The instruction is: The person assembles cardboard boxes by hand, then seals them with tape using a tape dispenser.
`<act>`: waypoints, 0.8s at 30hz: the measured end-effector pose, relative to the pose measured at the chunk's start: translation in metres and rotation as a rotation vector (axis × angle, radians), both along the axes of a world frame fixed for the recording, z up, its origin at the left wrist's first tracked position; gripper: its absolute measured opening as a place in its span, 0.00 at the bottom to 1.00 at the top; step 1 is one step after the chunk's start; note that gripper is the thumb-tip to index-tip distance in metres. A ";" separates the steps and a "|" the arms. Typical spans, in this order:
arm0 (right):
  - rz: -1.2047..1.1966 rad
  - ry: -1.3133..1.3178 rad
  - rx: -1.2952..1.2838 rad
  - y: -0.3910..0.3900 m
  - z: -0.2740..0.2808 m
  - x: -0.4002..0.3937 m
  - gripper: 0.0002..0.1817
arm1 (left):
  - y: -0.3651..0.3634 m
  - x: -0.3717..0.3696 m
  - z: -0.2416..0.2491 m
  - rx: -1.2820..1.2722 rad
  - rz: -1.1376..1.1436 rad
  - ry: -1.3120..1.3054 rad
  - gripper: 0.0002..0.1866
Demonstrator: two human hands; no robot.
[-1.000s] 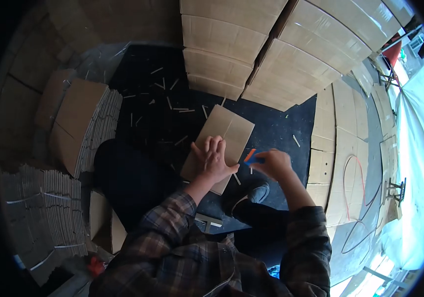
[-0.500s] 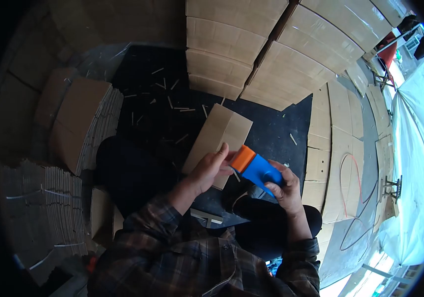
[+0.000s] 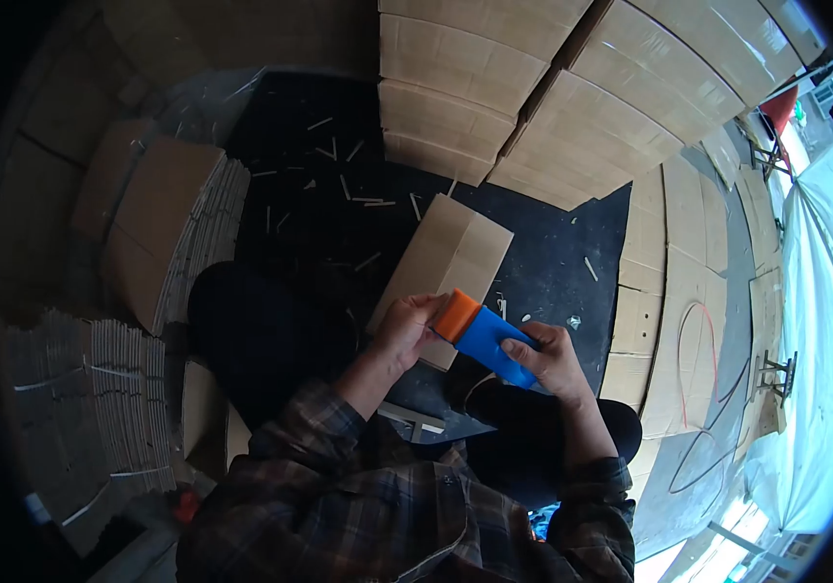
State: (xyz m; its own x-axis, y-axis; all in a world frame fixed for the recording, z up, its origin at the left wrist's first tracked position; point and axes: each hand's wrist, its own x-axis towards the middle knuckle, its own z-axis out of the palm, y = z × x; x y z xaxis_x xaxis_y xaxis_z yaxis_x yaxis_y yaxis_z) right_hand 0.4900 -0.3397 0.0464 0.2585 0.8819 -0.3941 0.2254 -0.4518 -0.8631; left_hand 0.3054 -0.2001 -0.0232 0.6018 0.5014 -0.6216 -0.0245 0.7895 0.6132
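Observation:
A flat blue object with an orange end (image 3: 490,336), of a kind I cannot make out, is held in front of me above the floor. My right hand (image 3: 550,360) grips its blue end, thumb on top. My left hand (image 3: 405,333) closes on the orange end, with its fingertips partly hidden behind it. Below and behind my hands, a closed cardboard box (image 3: 451,255) lies on the dark floor, its near part covered by my left hand and the object.
Tall stacks of cardboard boxes (image 3: 465,83) stand ahead. Bundles of flat cardboard (image 3: 198,233) are at the left, and strapped ones (image 3: 125,398) sit nearer. Small strips (image 3: 345,187) litter the dark floor mat (image 3: 557,253). Flat cardboard sheets (image 3: 694,321) and a thin red hose (image 3: 681,360) lie right.
The blue and orange object has shifted slightly left and turned a little. My right thumb has moved up onto its face, and my left fingers have closed on the orange end.

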 end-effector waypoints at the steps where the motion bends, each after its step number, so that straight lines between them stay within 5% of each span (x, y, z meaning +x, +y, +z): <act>1: -0.006 0.026 0.000 0.003 0.001 -0.003 0.24 | 0.001 0.000 -0.003 -0.003 0.006 0.004 0.15; 6: -0.020 0.076 -0.015 0.018 0.007 -0.016 0.24 | 0.015 -0.010 -0.019 0.528 0.077 0.141 0.10; 13: 0.045 -0.104 -0.079 0.022 0.004 -0.017 0.18 | 0.072 -0.061 -0.048 0.447 0.271 0.486 0.09; 24: 0.105 -0.287 -0.223 0.040 -0.015 -0.020 0.23 | 0.081 -0.061 -0.069 0.464 0.163 0.650 0.10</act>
